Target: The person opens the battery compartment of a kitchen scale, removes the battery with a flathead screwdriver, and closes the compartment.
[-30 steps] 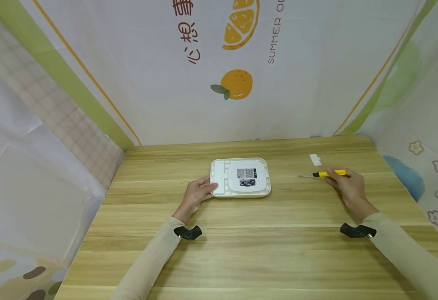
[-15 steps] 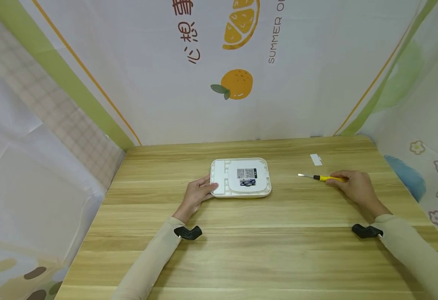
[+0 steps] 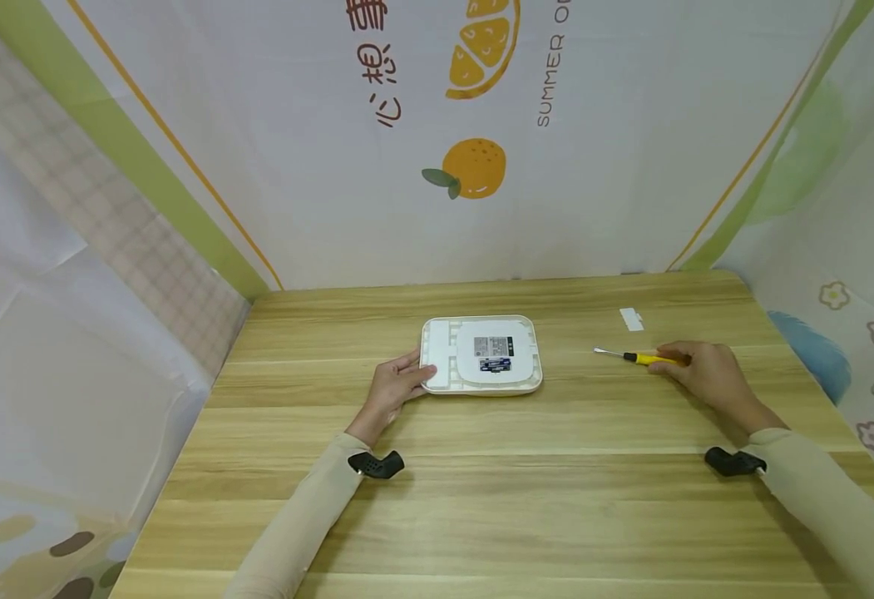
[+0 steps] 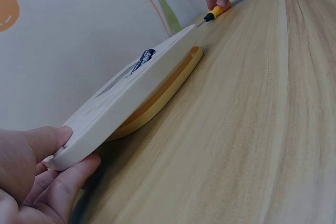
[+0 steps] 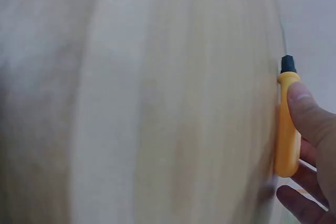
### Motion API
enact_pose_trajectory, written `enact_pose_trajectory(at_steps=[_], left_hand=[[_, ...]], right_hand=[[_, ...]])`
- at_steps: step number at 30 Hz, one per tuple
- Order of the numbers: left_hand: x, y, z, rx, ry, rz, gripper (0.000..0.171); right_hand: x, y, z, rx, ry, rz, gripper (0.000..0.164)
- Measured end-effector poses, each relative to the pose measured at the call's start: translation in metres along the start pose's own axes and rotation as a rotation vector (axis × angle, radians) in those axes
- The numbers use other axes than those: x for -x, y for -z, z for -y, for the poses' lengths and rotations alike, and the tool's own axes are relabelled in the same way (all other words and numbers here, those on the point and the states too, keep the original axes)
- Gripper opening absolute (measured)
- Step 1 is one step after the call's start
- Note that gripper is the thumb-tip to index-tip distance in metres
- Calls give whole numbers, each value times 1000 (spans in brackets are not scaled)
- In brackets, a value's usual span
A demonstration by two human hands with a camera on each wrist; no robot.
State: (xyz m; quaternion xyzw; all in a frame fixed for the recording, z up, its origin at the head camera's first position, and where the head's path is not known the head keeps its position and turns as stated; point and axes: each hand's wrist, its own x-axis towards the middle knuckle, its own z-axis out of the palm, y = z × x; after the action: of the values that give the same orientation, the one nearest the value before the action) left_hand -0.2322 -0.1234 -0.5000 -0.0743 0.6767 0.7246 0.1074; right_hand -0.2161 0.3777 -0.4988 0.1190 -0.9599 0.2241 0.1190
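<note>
My left hand (image 3: 393, 387) grips the left edge of a white rounded rectangular device (image 3: 442, 329), thumb on top and fingers below. Its underside faces up, with a printed label and batteries (image 3: 495, 364) in an uncovered compartment. In the left wrist view the device is tilted, its near edge off the table, and a yellow curved part (image 4: 152, 111) shows beneath it. My right hand (image 3: 706, 373) pinches the yellow handle of a flat-bladed screwdriver (image 3: 640, 358) between thumb and fingers, low over the table. The blade points left towards the device.
A small white battery cover (image 3: 632, 319) lies behind the screwdriver. The wooden table (image 3: 526, 499) meets a printed cloth (image 3: 571, 216) at its back edge, and cloth also hangs at both sides.
My right hand has shifted slightly to the right and turned about the screwdriver, whose handle now sits lower and angled towards me. The left hand and the device have stayed put.
</note>
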Motion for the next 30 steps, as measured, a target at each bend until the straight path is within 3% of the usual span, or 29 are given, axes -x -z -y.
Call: enact_pose_trajectory(at_steps=[15,24,30], left_hand=[[-1,-1,1,8,12,0,58],[-1,-3,0,-29,-2,7,58],[0,0,1,-19,-6,3,59]], right_hand=[[-11,12,20,-2,31,66,37],[-37,40,66,34,164,184,32],[-67,39,105,14,255,230,33]])
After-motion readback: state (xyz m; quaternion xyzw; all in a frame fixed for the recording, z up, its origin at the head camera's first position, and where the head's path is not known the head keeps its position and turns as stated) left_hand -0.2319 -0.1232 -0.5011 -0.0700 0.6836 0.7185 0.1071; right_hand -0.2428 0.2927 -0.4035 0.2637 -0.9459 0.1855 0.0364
